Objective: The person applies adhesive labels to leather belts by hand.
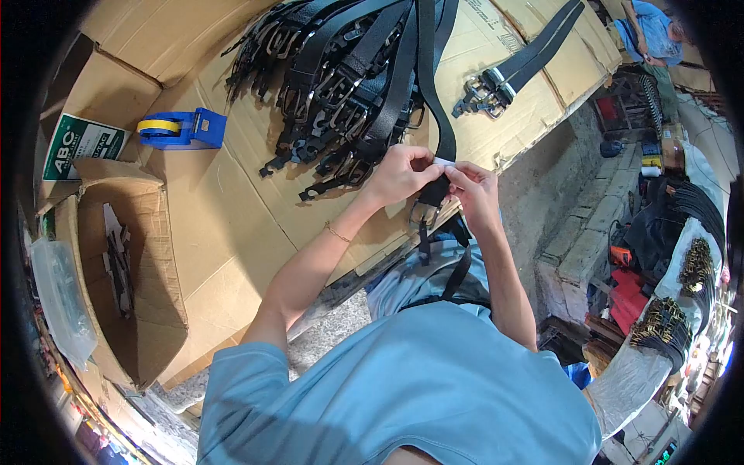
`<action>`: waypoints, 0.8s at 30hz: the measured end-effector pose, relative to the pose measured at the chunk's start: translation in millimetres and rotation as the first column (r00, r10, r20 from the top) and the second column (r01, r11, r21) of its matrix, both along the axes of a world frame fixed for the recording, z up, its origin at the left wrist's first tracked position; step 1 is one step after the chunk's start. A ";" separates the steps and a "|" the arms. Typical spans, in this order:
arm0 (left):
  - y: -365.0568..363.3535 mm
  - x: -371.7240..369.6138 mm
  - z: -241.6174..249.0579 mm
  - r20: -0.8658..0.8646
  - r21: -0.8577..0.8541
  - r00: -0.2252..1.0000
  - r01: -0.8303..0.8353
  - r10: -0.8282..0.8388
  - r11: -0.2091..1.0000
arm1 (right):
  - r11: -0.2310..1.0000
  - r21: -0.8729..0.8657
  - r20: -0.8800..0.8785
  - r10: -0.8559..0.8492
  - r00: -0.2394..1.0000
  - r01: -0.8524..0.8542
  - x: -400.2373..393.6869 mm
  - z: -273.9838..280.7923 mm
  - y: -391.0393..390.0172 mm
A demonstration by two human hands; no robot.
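Over the front edge of the table, my left hand (399, 174) pinches a small white strip (443, 162) against a black belt (439, 124). From the other side, my right hand (475, 194) has its thumb and fingertips closed on the same strip, right at the belt. Just below my fingers hangs the belt's metal buckle (422, 213), while its strap runs up and away across the table. Close to my left hand lies a thick pile of black belts (353, 85) with their buckles toward me.
A smaller bundle of belts (531, 58) lies at the right. On the left are a blue tape dispenser (182, 129) and an open cardboard box (174, 271) with strips inside. Another person (651, 35) is at the far upper right. More buckled belts (659, 325) lie at the right.
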State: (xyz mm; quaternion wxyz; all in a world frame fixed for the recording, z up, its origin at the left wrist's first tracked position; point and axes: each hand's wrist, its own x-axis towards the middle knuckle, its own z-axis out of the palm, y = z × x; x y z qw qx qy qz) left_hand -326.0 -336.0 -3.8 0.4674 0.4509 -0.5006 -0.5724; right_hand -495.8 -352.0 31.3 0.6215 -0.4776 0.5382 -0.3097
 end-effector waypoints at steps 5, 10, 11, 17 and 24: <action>-2.0 0.9 -7.9 -0.115 0.061 0.993 0.038 -0.031 0.997 | 0.990 0.144 0.244 -0.046 0.969 0.011 -2.2 1.3 -5.4; 3.3 3.5 5.0 -0.203 0.080 0.975 0.110 -0.092 0.991 | 0.921 0.293 0.437 0.111 0.893 -0.258 -9.3 -8.5 -38.2; 4.1 5.5 8.6 -0.223 0.128 0.968 0.150 -0.119 0.980 | 0.877 0.323 0.493 0.166 0.854 -0.356 -6.2 -7.7 -48.7; 30.2 -20.0 19.5 -0.156 0.254 0.945 -0.244 0.289 0.936 | 0.866 0.231 0.411 0.327 0.851 -0.444 32.1 8.0 -77.6; 35.0 -42.3 48.3 0.310 -0.120 0.558 -0.780 0.770 0.614 | 0.935 0.002 0.376 0.327 0.867 -0.354 68.1 13.5 -58.4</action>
